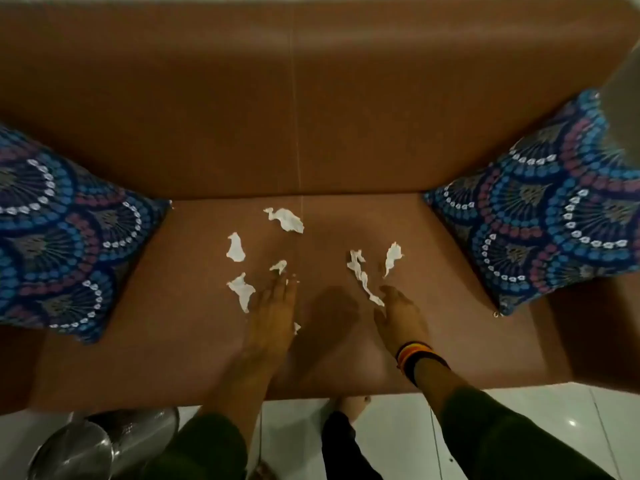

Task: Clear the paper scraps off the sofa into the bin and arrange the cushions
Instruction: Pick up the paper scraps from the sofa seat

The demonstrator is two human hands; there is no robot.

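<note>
Several white paper scraps [285, 219] lie scattered on the seat of the brown sofa [194, 244]. My left hand [273, 313] lies flat on the seat, fingers together, with its fingertips at a small scrap [278, 266] and another scrap [241, 289] at its left side. My right hand [400, 315] rests on the seat with its fingers touching the lower end of a long scrap [362, 277]. A blue patterned cushion [59, 233] leans at the left end of the sofa. A second matching cushion [550, 216] leans at the right end.
A shiny metal bin [100, 445] stands on the white tiled floor [519, 420] at the lower left, in front of the sofa. My foot [353, 405] shows under the sofa's front edge. Several bangles [415, 356] circle my right wrist.
</note>
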